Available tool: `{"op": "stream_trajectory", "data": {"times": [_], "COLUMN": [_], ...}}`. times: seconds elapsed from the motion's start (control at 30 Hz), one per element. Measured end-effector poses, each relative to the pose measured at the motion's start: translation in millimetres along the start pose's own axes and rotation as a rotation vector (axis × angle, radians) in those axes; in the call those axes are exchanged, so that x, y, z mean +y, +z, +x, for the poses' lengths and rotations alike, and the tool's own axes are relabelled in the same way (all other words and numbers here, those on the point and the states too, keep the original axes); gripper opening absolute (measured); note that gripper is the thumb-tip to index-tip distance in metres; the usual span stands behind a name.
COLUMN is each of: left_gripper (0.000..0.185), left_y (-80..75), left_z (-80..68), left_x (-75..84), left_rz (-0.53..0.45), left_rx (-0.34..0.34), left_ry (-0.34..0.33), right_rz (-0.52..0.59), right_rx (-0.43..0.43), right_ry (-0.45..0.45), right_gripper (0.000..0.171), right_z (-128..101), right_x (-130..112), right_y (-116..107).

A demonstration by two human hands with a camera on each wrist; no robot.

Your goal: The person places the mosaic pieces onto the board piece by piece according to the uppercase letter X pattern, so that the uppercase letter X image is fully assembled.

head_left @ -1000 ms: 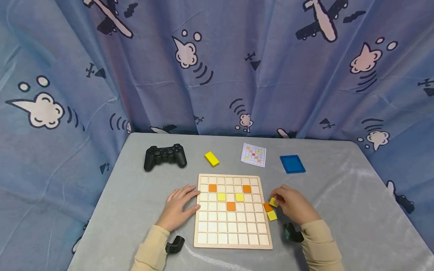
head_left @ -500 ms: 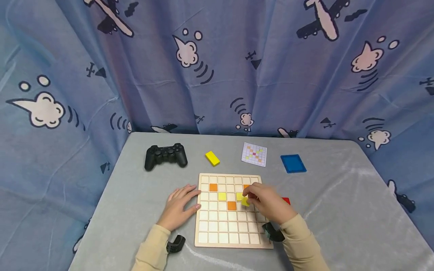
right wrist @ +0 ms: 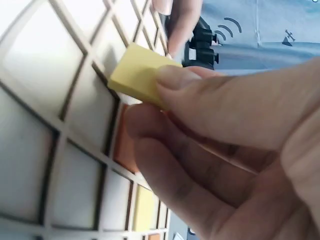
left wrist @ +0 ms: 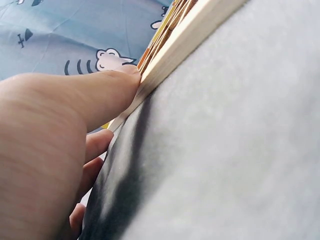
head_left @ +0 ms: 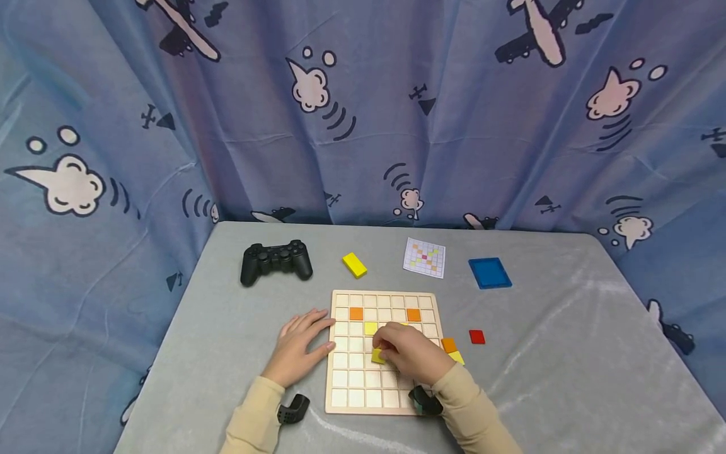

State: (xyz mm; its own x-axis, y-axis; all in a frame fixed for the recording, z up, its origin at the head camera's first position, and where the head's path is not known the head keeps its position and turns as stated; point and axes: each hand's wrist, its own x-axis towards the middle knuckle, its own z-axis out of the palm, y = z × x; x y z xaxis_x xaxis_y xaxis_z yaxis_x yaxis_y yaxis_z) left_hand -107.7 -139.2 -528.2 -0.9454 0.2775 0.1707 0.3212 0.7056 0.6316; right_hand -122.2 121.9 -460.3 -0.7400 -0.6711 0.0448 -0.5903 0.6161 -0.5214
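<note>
A wooden grid board lies on the grey table. My left hand rests beside it with extended fingers; the thumb and fingertips touch the left edge. Over the middle of the board, my right hand pinches a yellow square tile between thumb and fingers, tilted above the cells. Orange tiles and yellow tiles sit in some of the upper cells. The right hand covers part of the board in the head view; the right wrist view shows an orange tile below the held tile.
Right of the board lie an orange tile, a partly covered yellow tile and a red tile. Behind stand a black game controller, a yellow block, a printed grid card and a blue square tray.
My right hand has picked up a yellow tile from the table right of the board and carried it left over the board's middle. The left hand stays put.
</note>
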Motion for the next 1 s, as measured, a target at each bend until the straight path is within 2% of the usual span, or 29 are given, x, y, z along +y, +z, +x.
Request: {"op": "stream_trajectory", "data": {"times": [0.2, 0.77, 1.0], "left_gripper": [0.045, 0.045, 0.044], "left_y": [0.1, 1.2, 1.6], "left_z": [-0.2, -1.0, -1.0], "left_x": [-0.4, -2.2, -2.1], "left_rz": [0.003, -0.004, 0.005], "left_rx": [0.004, 0.012, 0.034], "left_ry": [-0.003, 0.001, 0.021], "right_rz": [0.026, -0.076, -0.084], "right_rx": [-0.016, -0.081, -0.070], "right_ry": [-0.005, 0.064, 0.062], "right_gripper": [0.013, 0.007, 0.009], "right_z": [4.2, 6.3, 4.0], "right_x": [-0.9, -7.6, -8.6], "right_y": [6.8, 13.8, 14.6]}}
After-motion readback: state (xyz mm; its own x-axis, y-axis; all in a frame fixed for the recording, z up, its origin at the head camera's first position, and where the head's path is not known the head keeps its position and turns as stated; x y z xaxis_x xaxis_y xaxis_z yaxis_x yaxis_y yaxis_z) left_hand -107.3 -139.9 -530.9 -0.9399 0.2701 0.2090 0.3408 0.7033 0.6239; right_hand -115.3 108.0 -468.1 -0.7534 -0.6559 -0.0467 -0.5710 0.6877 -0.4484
